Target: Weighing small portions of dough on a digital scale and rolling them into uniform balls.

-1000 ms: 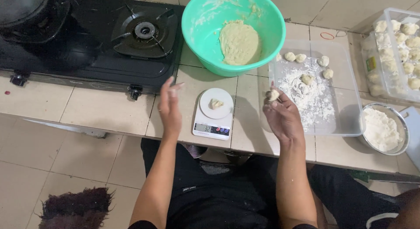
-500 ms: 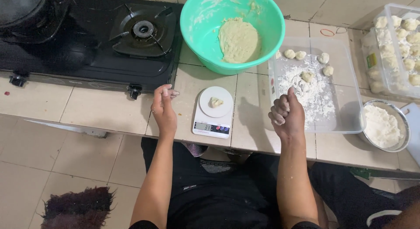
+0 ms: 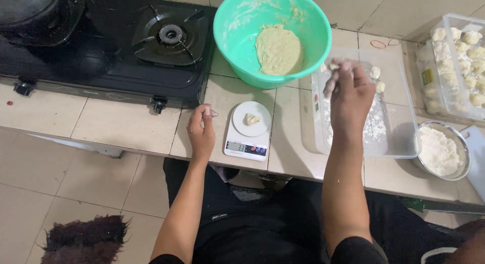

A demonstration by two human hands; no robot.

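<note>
At the tiled counter (image 3: 126, 125), the left hand (image 3: 201, 133) rests loosely curled and empty beside a white kitchen scale (image 3: 247, 135) carrying a small dough piece (image 3: 251, 119). The right hand (image 3: 349, 92) hovers over a clear floured tray (image 3: 399, 127), its grip pinched on a bit of dough (image 3: 333, 66). Farther back sit a green bowl (image 3: 237, 37) of dough, a metal flour bowl (image 3: 440, 150), a clear box of dough balls (image 3: 457, 62) with a green-and-yellow label on its near wall, and a black gas stove (image 3: 116, 47).

You have the scale (image 3: 246, 138) at the center, the bowl (image 3: 273, 34) at 12 o'clock, the tray (image 3: 364, 112) at 3 o'clock, the stove (image 3: 111, 47) at 10 o'clock.
</note>
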